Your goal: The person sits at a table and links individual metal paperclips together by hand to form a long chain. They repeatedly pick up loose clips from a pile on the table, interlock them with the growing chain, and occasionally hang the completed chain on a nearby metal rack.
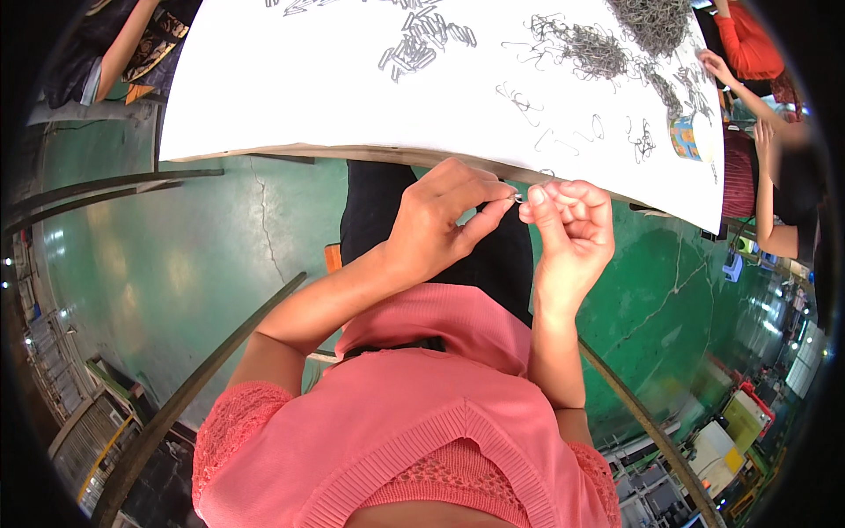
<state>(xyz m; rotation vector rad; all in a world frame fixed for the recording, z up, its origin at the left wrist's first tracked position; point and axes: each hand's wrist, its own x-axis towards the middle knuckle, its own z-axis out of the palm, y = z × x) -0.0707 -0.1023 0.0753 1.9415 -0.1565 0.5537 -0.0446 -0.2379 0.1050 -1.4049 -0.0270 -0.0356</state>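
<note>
Just off the near edge of the white-topped table, both my hands meet over my lap. My left hand (440,218) is closed in a pinch, thumb and forefinger on a small bent metal wire piece (518,199). Thumb and fingers of my right hand (572,227) close on the wire from the other side, palm partly turned up. A thin wire curve (547,172) sticks out above the right fingers; whether it belongs to the same piece I cannot tell. The fingertips hide most of the wire.
Oblong wire loops (427,40) lie in a group on the table (290,97). Tangled wire hooks (585,48) and a dense heap (653,22) lie to the right, near a colourful round tub (684,139). Other people's arms (753,97) reach in at the right; another person sits far left.
</note>
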